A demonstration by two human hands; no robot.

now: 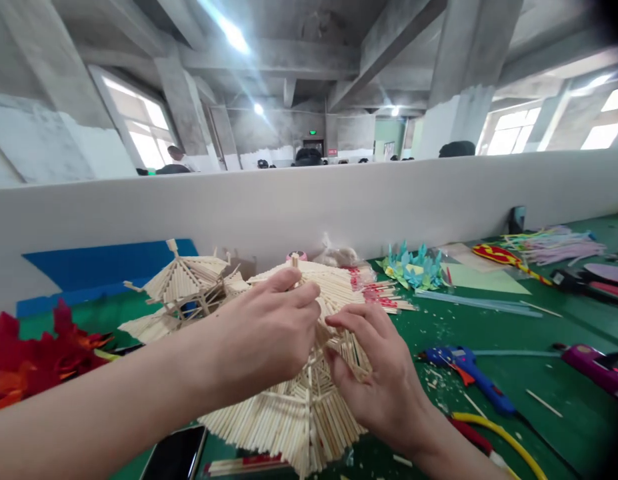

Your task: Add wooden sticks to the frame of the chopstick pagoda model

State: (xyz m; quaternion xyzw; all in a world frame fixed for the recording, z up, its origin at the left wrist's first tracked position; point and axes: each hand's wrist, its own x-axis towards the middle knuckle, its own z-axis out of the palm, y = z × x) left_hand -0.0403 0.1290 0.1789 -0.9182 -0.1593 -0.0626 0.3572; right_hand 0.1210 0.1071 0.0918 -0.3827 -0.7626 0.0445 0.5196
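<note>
Nothing legible anywhere in your view. Green lit sign (313, 132) over the far doorway, 12 o'clock: too small to read. Red sign (333, 152) just beside it: same. Red print on chopstick wrappers (383, 293), 1 o'clock off the stick roof (299, 413): blurred. Red-printed packet (243, 464) at its 6 o'clock: also blurred, no characters resolve.

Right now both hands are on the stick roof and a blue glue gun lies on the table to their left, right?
Not quite: the head view shows the blue glue gun on the table to their right. The left hand and right hand are indeed on the stick roof.
</note>
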